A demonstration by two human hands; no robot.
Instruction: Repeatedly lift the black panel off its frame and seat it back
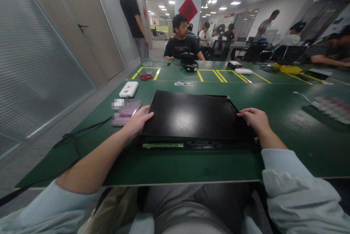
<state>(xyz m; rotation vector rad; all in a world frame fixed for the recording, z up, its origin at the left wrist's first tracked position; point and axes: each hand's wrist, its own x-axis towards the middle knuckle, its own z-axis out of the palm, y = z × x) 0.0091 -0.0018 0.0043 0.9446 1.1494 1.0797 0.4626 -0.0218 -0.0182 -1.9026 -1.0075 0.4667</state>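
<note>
A flat black screen panel [191,115] lies at a slight tilt over a black housing [218,144] on the green table. Along the housing's near side a strip of green circuit board [162,145] shows. My left hand [139,120] grips the panel's left edge, thumb on top and fingers partly hidden underneath. At the right edge, thumb and index finger of my right hand [255,119] are pinched together on the panel's border. The panel covers most of the housing's inside.
Left of the panel are a phone [127,111], a white power bank [129,89] and a black cable [90,127]. Red-handled scissors [146,77] lie farther back. A person [182,40] sits across the table; another [133,15] stands at the left. A white cable [303,96] lies right.
</note>
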